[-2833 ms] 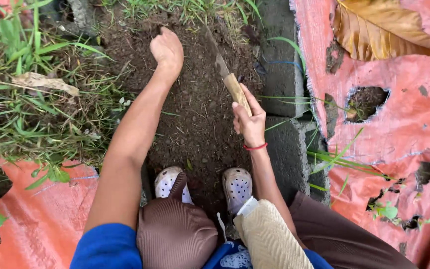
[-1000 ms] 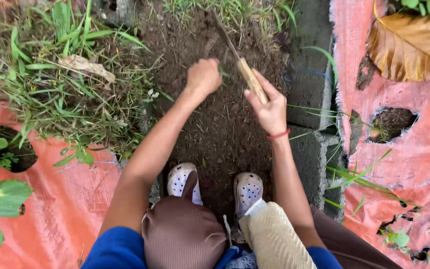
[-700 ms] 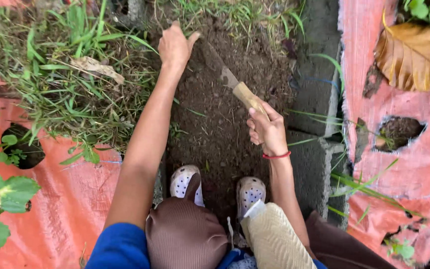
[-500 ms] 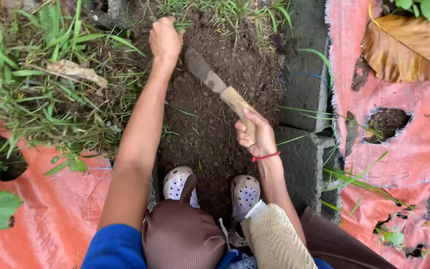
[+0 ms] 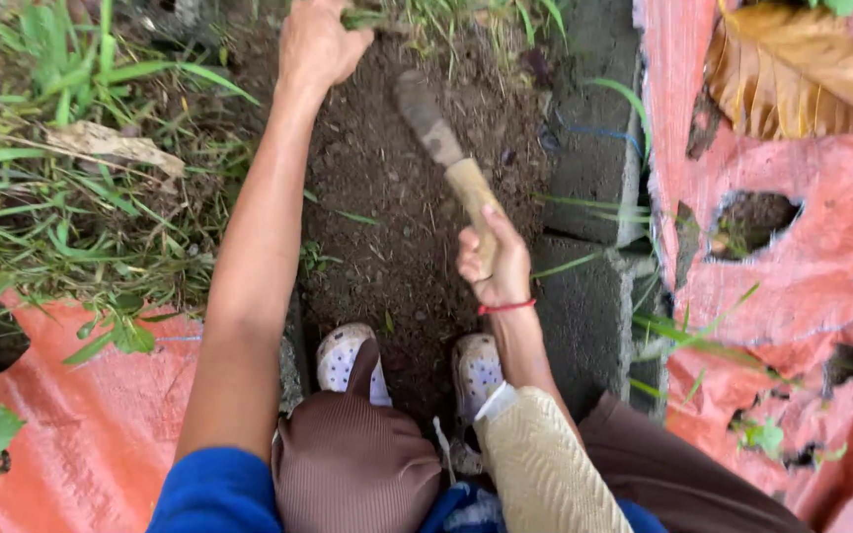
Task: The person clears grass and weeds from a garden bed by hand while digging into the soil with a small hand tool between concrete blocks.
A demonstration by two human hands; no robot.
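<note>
Knife (image 5: pixel 443 158) with a dull, soil-caked blade and a pale wooden handle is gripped in the right hand (image 5: pixel 494 265), fingers wrapped tight round the handle's lower end. The blade points up and away over the patch of bare dark soil (image 5: pixel 387 237), its tip nearer the top of the patch than half a second ago, when it lay lower and more slanted. The left hand (image 5: pixel 318 39) has reached further since then: it now sits at the far edge of the soil patch, closed on a tuft of grass (image 5: pixel 387 15), where earlier it was a loose fist short of the grass.

Counting what shows: one knife, two hands, two bare forearms. One red band (image 5: pixel 505 307) circles the right wrist. Two pale perforated clogs (image 5: pixel 348 360) stand at the near edge of the soil patch, side by side. One large dry brown leaf (image 5: pixel 802 69) lies well right of the soil patch on the orange-pink tarp (image 5: pixel 802 257), which has at least three ragged holes. Two grey concrete blocks (image 5: pixel 589 158) border the soil patch on its right. A smaller dry leaf (image 5: pixel 116 148) rests in the green weeds left of the patch.
</note>
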